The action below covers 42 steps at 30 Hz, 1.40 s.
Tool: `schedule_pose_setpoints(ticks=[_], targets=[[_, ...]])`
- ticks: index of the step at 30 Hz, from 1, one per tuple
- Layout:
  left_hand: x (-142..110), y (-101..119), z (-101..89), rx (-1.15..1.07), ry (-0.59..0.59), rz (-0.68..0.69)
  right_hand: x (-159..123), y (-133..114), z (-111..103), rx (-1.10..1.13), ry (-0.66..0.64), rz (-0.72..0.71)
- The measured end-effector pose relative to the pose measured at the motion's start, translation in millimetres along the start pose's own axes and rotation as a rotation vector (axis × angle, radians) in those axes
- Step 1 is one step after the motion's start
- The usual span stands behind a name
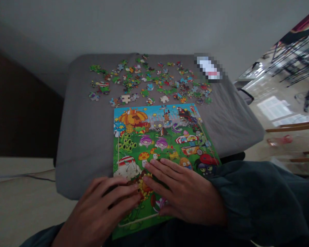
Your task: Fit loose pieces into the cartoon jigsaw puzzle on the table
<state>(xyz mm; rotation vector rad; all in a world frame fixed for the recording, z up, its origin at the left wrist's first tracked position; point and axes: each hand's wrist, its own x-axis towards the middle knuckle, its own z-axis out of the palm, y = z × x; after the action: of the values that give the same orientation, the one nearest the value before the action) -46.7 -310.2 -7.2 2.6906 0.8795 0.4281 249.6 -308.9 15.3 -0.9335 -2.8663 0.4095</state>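
A colourful puzzle board (167,154) printed with cartoon plants and monsters lies at the near edge of the grey-covered table. My left hand (105,199) rests on its lower left part, fingers stretched out beside a printed sunflower. Flat on the lower middle of the board is my right hand (177,188), its fingers extended towards the upper left. Neither hand shows anything in its grip. Beyond the board, many loose jigsaw pieces (149,86) are scattered, most picture side up. A couple show a pale back, such as the plain piece (126,99).
A blurred-out object with a bright face (208,68) lies at the table's far right corner. The grey cloth (84,137) covers the tabletop, and a pale wall (144,27) rises behind it. Wooden chair parts (293,127) and a dark rack (296,51) stand to the right.
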Motion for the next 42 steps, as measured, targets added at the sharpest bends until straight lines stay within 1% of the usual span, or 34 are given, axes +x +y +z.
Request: schedule_pose_setpoints(ticks=[4,9,11,14,16,19,22,25,31,33,39,41,42], targets=[[-4.7,8.1,1.4,0.067,-0.015,0.029,0.5,-4.5,3.1,-0.02,0.001,0.019],[-5.0,23.8,5.3,0.088,0.076,-0.068,0.9,-14.4,7.3,-0.069,0.029,0.063],[-7.7,25.7,2.7,0.101,0.076,-0.095,1.1,-19.1,7.8,-0.078,0.038,0.089],[-15.9,20.4,-4.2,0.166,0.014,-0.052,3.2,-24.2,6.6,-0.081,0.045,0.109],[-23.5,13.9,-7.7,0.224,-0.008,-0.01,5.8,-26.2,5.0,-0.084,0.031,0.1],[-34.7,6.0,-8.8,0.263,0.007,0.009,9.4,-28.3,3.7,-0.083,0.008,0.069],[-41.6,3.4,-6.5,0.255,0.023,0.027,11.4,-28.9,3.5,-0.069,0.008,0.047],[-43.0,4.5,-3.6,0.262,0.041,0.046,12.5,-25.8,-1.3,-0.028,0.014,0.035],[-40.0,5.1,-0.1,0.243,0.073,0.041,10.0,-11.3,-24.5,-0.008,0.025,0.062],[-38.1,4.5,0.7,0.244,0.085,0.036,8.5,-7.3,-26.3,-0.011,0.024,0.039],[-35.7,0.4,1.5,0.264,0.065,0.046,10.7,-1.7,-19.1,-0.003,0.001,-0.005],[-40.0,-5.3,-2.9,0.26,0.057,0.064,10.7,1.5,-27.1,-0.008,0.024,-0.023],[-42.5,-9.0,-7.0,0.256,0.05,0.075,9.9,4.5,-34.8,-0.022,0.052,-0.033]])
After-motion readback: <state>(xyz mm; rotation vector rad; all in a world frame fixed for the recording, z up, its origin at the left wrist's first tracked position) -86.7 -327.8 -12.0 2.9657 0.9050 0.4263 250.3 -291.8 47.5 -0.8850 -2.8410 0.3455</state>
